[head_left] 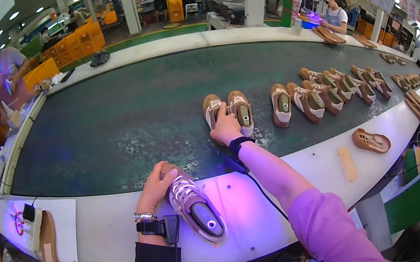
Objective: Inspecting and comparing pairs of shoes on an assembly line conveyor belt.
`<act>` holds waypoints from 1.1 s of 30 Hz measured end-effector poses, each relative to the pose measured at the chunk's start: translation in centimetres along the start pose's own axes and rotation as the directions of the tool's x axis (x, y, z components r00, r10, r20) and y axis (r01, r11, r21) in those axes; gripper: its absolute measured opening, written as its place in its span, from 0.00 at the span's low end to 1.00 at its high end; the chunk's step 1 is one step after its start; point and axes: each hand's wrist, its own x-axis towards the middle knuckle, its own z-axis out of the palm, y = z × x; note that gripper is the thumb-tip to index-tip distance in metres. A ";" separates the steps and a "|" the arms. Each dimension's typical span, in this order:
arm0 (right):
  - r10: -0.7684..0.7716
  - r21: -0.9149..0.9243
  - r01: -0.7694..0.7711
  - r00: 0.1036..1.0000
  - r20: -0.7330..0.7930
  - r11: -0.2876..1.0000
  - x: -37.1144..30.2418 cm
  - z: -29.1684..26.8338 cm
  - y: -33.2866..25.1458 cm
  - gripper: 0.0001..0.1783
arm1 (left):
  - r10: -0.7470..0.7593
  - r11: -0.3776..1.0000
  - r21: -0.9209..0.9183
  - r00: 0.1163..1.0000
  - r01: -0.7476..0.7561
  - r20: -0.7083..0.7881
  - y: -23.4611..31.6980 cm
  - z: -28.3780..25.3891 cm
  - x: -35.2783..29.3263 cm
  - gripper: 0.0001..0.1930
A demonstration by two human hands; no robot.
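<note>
A brown sneaker (193, 204) with white laces and a dark shoe tree in its opening rests on the white counter under violet light. My left hand (154, 188) is closed around its toe end. My right hand (225, 128) stretches forward over the green belt and grips the left sneaker (212, 107) of a pair. That hand covers the shoe's heel part. Right beside it stands the pair's other sneaker (241, 111), which also has a shoe tree inside. Both shoes on the belt have their toes pointing away from me.
More sneakers (307, 100) stand in a row along the green belt (107, 121) to the right. On the counter (257, 207) lie a brown sole (371, 141) and a beige insole (347, 164). Another sole (48, 243) overhangs at left. Co-workers stand at far left (5, 71) and far right (335, 13).
</note>
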 end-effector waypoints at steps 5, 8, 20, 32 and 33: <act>0.074 0.083 -0.082 0.993 0.086 0.993 0.6 -0.2 0.3 0.52 | 0.004 0.998 0.055 1.000 -0.003 -0.018 0.6 0.0 -0.5 0.33; 0.094 0.118 -0.102 0.993 0.071 0.988 0.0 0.7 -0.1 0.51 | 0.034 0.997 0.069 0.999 -0.032 -0.023 0.1 -0.3 -0.6 0.32; -0.283 0.839 -0.252 0.862 0.421 0.482 -8.6 -9.7 2.6 0.23 | 0.112 0.992 0.064 0.992 -0.108 -0.060 -2.4 -1.0 -0.3 0.29; -0.417 0.597 0.226 0.886 0.201 0.770 -25.0 -10.7 3.8 0.46 | 0.368 0.851 0.455 0.916 -0.261 -0.163 6.3 2.7 -8.2 0.40; -0.448 0.615 0.254 0.876 0.182 0.746 -25.4 -10.6 3.8 0.46 | 0.390 0.846 0.441 0.912 -0.299 -0.130 7.7 3.5 -10.2 0.41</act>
